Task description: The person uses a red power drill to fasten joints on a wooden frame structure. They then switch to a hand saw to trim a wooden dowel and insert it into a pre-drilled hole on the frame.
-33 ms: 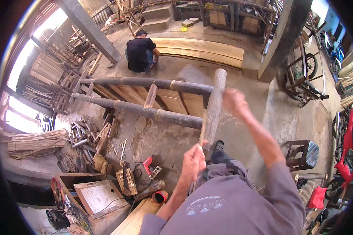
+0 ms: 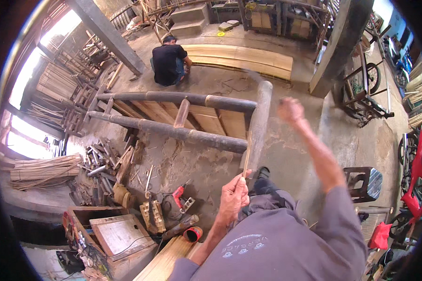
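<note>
My left hand (image 2: 234, 196) is closed, pinching a thin bamboo stick (image 2: 247, 159) that stands against the near end of a thick bamboo post (image 2: 261, 110). This post caps the right end of a long bamboo frame (image 2: 183, 133) of dark poles with pale slats behind. To the right of the post, my right hand (image 2: 291, 110) is raised in a fist, slightly smeared by motion. A faint grey streak (image 2: 253, 74) beyond the post's top may be a swung tool; its kind cannot be made out.
A crouching person (image 2: 169, 63) in black works at long bamboo strips (image 2: 239, 58). At the left lie bamboo offcuts (image 2: 103, 159), a red drill (image 2: 178, 195) and a wooden box (image 2: 122, 234). A dark stool (image 2: 363, 183) stands at the right, near concrete pillars (image 2: 335, 51) and motorbikes.
My right hand has moved slightly right and away from the post. The grey blur has shifted farther off and to the right. My left hand keeps its pinch on the stick.
</note>
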A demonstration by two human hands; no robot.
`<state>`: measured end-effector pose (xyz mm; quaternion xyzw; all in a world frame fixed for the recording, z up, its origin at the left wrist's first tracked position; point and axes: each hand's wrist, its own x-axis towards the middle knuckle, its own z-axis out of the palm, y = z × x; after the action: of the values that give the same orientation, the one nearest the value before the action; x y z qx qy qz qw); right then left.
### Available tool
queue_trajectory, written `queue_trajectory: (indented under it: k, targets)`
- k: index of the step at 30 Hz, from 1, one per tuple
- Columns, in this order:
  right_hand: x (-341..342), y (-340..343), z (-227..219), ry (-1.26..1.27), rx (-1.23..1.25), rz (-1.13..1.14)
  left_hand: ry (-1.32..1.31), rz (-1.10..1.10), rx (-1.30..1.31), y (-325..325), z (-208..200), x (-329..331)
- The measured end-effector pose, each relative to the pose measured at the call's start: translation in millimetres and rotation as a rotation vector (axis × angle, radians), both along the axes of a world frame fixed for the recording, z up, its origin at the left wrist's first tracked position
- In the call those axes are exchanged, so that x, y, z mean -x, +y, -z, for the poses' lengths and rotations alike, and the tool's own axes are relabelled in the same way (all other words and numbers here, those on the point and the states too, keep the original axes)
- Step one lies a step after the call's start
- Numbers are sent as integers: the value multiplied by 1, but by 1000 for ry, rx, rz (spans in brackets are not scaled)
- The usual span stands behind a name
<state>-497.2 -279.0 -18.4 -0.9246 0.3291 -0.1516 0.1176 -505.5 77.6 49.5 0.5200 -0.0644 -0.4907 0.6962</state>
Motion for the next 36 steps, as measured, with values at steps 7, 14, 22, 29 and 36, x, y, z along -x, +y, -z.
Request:
queue_trajectory:
  k: [7, 14, 22, 29, 36]
  targets:
    - [-7, 119, -16, -3, 14, -564, 19, -161, -62, -30, 29, -46]
    - [-22, 51, -1, 99, -27, -186, 13, -132, -2, -17, 2, -40]
    - [-19, 94, -25, 49, 26, -393, 2, -136, -30, -13, 24, -54]
    - [-30, 15, -9, 140, -146, -34, -117, -98, -44, 4, -6, -23]
    - [-19, 121, -36, 32, 6, -496, 34, -171, -19, -3, 14, -56]
